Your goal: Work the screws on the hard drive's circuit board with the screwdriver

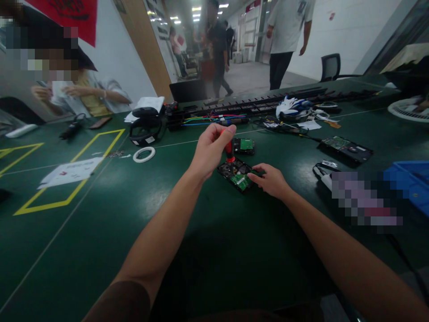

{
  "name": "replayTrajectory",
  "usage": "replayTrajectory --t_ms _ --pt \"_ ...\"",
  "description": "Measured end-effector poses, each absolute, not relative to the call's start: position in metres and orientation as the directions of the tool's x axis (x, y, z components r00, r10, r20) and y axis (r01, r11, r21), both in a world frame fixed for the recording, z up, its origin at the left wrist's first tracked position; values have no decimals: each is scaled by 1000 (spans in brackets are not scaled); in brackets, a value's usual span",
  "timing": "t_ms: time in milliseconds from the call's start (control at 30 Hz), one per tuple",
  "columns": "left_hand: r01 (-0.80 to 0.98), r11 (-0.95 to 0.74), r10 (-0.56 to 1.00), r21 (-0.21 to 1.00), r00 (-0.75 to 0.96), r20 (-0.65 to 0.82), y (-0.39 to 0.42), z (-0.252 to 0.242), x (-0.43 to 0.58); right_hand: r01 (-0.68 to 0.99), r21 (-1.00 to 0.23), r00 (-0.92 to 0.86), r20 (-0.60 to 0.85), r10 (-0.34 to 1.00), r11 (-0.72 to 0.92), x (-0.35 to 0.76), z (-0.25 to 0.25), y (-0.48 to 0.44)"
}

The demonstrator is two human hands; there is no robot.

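- The left hand [211,150] pinches a red screwdriver [229,151] upright, its tip on the hard drive [236,173] at five o'clock.
- The right hand [272,180], fingers loosely curled, presses the drive's three o'clock edge to the tabletop [201,250].

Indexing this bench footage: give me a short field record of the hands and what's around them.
left hand: grips red-handled screwdriver upright over hard drive
right hand: fingertips rest on that drive's right edge
board: green circuit board faces up, drive flat on table
nearby: second hard drive just behind; white tape ring further left
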State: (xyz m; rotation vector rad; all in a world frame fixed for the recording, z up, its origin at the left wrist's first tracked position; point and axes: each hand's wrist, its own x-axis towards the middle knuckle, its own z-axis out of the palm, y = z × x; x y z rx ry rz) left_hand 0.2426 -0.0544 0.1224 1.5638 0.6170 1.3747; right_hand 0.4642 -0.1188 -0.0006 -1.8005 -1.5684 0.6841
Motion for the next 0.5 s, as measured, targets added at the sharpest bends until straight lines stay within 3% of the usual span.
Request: replayTrajectory --t_ms 100,300,500 --pt "-114 -479 818 870 302 490 -55 129 234 616 -780 160 -10 987 -108 463 0 -119" --pt "-123 -346 843 930 394 366 -62 132 233 577 -812 170 15 985 -87 460 1 -120" --pt "-179 -300 891 937 297 343 -53 125 235 579 -809 188 16 982 -98 459 1 -119"
